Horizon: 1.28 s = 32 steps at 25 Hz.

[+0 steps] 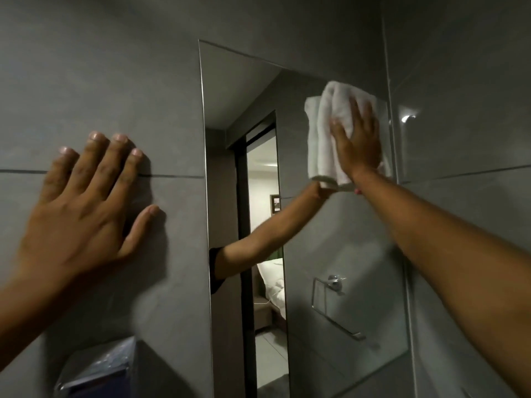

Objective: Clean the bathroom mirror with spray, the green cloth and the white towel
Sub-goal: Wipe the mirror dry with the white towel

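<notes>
right hand (357, 142): flat, fingers straight, pressing folded white towel (321, 139) on mirror (330, 239) upper right corner, likely drying pass
left hand (83, 202): spread wide on tile wall (129, 81), holds nothing, bracing the reach
green cloth, spray: not seen

Two hands (77, 202), one white towel (324, 133), one mirror (339, 242) (perhaps one box (94, 369)).

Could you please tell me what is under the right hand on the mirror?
The right hand presses the folded white towel flat against the mirror near its upper right corner. The glass behind the towel is covered and cannot be seen.
</notes>
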Motion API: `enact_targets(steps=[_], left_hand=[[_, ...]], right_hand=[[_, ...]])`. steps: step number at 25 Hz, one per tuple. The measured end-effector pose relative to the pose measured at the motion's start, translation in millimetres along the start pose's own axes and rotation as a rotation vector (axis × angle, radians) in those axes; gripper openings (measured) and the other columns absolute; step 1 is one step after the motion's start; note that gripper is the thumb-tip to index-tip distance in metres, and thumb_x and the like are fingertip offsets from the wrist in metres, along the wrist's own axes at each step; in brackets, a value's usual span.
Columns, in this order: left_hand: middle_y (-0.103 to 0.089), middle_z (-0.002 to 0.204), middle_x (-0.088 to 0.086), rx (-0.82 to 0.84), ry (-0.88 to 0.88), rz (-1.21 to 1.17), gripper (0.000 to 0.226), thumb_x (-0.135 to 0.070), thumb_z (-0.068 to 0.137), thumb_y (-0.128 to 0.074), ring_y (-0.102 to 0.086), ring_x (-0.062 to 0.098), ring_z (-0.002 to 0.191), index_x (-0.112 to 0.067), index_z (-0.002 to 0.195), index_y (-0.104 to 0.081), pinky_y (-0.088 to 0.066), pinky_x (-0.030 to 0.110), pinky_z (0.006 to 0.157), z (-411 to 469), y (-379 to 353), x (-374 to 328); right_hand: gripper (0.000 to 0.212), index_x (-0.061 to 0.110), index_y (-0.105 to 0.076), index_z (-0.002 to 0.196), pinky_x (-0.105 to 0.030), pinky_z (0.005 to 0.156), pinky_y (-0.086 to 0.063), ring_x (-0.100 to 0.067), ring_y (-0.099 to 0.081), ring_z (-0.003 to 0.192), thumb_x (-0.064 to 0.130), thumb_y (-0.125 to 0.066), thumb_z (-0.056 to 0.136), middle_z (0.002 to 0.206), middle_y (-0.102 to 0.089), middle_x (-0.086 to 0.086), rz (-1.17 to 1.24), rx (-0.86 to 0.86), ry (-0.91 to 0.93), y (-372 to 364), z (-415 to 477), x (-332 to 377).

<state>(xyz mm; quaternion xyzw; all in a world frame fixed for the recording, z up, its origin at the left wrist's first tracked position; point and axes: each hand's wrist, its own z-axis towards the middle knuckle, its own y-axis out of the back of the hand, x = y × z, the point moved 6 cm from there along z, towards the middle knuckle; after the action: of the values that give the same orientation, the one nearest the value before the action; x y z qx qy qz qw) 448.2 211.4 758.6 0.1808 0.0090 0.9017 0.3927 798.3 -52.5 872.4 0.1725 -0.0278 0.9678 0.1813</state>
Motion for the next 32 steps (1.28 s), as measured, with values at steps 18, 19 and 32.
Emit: enact_targets(steps=[18, 19, 32], left_hand=[[-0.014, 0.167, 0.017, 0.012, 0.014, 0.068, 0.082, -0.058, 0.092, -0.028, -0.005, 0.034, 0.156, -0.008, 0.156, -0.019, -0.003, 0.052, 0.127, 0, 25, -10], [-0.015, 0.166, 0.018, 0.006, 0.017, 0.075, 0.082, -0.057, 0.092, -0.028, -0.007, 0.035, 0.156, -0.006, 0.156, -0.02, -0.005, 0.052, 0.127, 0, 26, -10], [-0.014, 0.166, 0.018, 0.064, 0.02, 0.085, 0.081, -0.061, 0.095, -0.017, -0.009, 0.034, 0.155, -0.008, 0.156, -0.021, -0.007, 0.05, 0.126, 1, 26, -13]], right_hand=[[0.069, 0.04, -0.009, 0.154, -0.06, 0.12, -0.006, -0.027, 0.006, 0.153, 0.065, -0.025, 0.092, 0.167, -0.001, 0.002, 0.026, 0.099, 0.17, -29, -168, 148], [0.067, 0.04, -0.012, 0.154, -0.06, 0.119, -0.008, -0.027, 0.004, 0.153, 0.063, -0.022, 0.092, 0.167, -0.004, 0.003, 0.033, 0.092, 0.214, -31, -143, 165], [0.068, 0.036, -0.018, 0.153, -0.056, 0.119, -0.017, -0.033, -0.018, 0.15, 0.062, -0.02, 0.091, 0.166, -0.012, -0.005, 0.111, -0.04, -0.367, -1, -115, 4]])
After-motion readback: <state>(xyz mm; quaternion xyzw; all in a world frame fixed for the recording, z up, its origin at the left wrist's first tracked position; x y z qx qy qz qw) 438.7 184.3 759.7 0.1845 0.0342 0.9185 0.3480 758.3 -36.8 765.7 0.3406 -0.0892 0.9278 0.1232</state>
